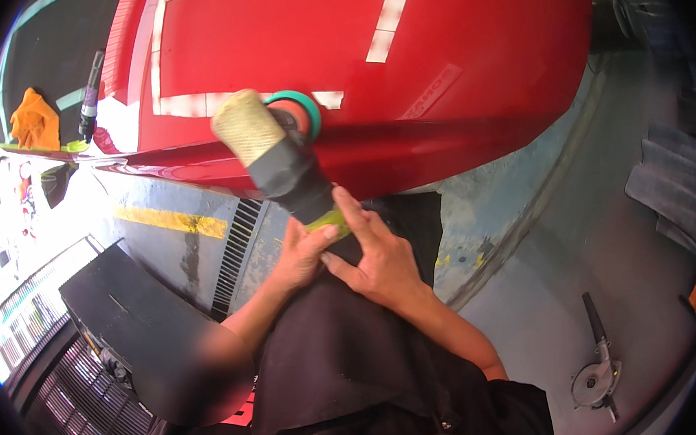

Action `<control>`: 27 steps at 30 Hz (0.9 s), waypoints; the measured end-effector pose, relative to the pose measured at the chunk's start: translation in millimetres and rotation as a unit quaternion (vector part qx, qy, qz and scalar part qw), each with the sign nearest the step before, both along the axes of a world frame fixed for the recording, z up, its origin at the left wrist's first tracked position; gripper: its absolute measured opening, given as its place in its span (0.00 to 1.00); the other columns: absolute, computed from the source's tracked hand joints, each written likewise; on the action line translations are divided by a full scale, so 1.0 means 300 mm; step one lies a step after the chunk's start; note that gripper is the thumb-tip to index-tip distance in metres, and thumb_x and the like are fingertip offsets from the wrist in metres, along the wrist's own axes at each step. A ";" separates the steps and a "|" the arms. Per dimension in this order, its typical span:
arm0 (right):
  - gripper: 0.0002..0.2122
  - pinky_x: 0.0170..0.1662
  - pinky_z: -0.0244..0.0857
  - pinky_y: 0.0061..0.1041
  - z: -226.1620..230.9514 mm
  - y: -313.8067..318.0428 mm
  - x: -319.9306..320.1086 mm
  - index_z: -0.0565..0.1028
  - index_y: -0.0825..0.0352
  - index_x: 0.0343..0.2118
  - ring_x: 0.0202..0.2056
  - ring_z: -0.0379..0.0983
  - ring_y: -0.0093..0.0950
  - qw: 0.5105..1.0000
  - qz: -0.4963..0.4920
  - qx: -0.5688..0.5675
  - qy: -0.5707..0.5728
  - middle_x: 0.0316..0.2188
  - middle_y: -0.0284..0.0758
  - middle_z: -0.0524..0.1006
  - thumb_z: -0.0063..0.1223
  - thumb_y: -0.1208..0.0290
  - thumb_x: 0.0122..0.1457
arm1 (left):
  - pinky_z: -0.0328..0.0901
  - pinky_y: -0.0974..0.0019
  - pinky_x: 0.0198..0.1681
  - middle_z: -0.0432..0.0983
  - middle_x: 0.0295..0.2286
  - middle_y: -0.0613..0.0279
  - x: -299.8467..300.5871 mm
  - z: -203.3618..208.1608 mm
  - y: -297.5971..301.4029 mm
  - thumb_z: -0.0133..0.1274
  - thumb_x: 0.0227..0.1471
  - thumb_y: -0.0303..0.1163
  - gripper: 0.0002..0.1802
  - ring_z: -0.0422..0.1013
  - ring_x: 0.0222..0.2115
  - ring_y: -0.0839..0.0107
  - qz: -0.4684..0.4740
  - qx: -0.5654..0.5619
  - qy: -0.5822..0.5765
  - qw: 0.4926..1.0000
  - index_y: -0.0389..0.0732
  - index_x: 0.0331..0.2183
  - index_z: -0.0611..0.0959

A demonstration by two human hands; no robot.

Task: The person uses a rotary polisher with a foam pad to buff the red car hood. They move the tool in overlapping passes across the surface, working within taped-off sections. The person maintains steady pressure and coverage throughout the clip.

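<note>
1. So, where things sit: both hands are on a handheld polisher (287, 164). Its green-rimmed pad (298, 109) rests against the red car panel (360, 63), just above the panel's lower crease. The body angles back toward the person, and there's a yellowish woolly cover (247, 126) on the head end.
2. Grip: left hand (302, 255) is wrapped around the yellow-green handle (330, 221) from below, thumb on top. Right hand (373, 256) lies over the rear of the tool w/ fingers mostly straight, more pressing and steering than clamping. I can't tell if a trigger is squeezed, it's hidden under the fingers.
3. Imo to do this bit well, keep the pad flat on the paint. The panel curves under here, so tipping onto the pad edge would probably dig in or burn the crease.
4. White masking tape strips (390, 16) mark off a box higher up, and one short piece sits right beside the pad. Go light near it so the pad doesn't lift the tape.
5. Let the right hand add only mild weight and the left do the guiding.
6. Fyi: another air tool (90, 103) and an orange rag (35, 121) lie at the far left, and an angle grinder (595, 376) is on the concrete floor (541, 257) to the right, well apart from the work.
</note>
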State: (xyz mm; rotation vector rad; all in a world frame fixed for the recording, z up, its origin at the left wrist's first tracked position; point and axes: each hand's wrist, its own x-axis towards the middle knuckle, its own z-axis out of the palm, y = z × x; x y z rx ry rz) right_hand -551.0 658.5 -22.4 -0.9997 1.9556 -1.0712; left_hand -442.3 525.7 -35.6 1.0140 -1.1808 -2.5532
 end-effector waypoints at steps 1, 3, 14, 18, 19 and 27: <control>0.46 0.54 0.76 0.42 0.016 0.024 -0.023 0.56 0.55 0.76 0.55 0.78 0.46 1.000 0.001 0.023 -0.003 0.62 0.44 0.75 0.70 0.58 0.56 | 0.70 0.59 0.60 0.78 0.51 0.53 -0.009 -0.022 0.012 0.63 0.58 0.33 0.30 0.76 0.53 0.64 -0.012 0.010 0.013 1.000 0.35 0.58 0.74; 0.46 0.56 0.75 0.42 0.029 0.071 -0.063 0.56 0.58 0.76 0.58 0.76 0.48 0.999 -0.026 0.025 -0.026 0.62 0.46 0.74 0.70 0.57 0.56 | 0.70 0.64 0.56 0.80 0.48 0.60 -0.056 -0.044 0.054 0.63 0.60 0.31 0.26 0.76 0.49 0.72 -0.038 0.017 0.028 0.999 0.35 0.56 0.76; 0.49 0.63 0.68 0.42 -0.073 0.336 -0.208 0.51 0.69 0.76 0.63 0.73 0.49 0.987 -0.133 -0.027 -0.090 0.63 0.54 0.73 0.69 0.53 0.60 | 0.68 0.63 0.57 0.72 0.51 0.62 -0.335 -0.060 0.235 0.67 0.58 0.29 0.36 0.69 0.53 0.73 -0.146 0.064 0.047 0.986 0.38 0.62 0.66; 0.51 0.63 0.68 0.41 -0.078 0.400 -0.263 0.50 0.73 0.75 0.62 0.73 0.46 0.978 -0.179 -0.034 -0.101 0.62 0.55 0.73 0.69 0.51 0.60 | 0.64 0.59 0.63 0.65 0.58 0.56 -0.430 -0.083 0.302 0.67 0.58 0.31 0.44 0.64 0.60 0.69 -0.173 0.081 0.060 0.980 0.38 0.66 0.59; 0.51 0.62 0.69 0.41 -0.087 0.421 -0.274 0.50 0.74 0.75 0.62 0.74 0.46 0.977 -0.190 -0.040 -0.089 0.62 0.56 0.73 0.69 0.51 0.60 | 0.63 0.58 0.64 0.65 0.59 0.56 -0.461 -0.080 0.318 0.67 0.58 0.31 0.44 0.63 0.61 0.68 -0.172 0.054 0.069 0.981 0.37 0.66 0.59; 0.53 0.71 0.55 0.40 -0.084 0.397 -0.389 0.45 0.73 0.76 0.70 0.60 0.39 0.938 -0.323 -0.082 -0.091 0.71 0.49 0.60 0.65 0.43 0.63 | 0.61 0.58 0.65 0.69 0.56 0.53 -0.719 -0.065 0.335 0.70 0.55 0.36 0.46 0.65 0.59 0.67 -0.216 -0.046 0.069 0.973 0.34 0.65 0.62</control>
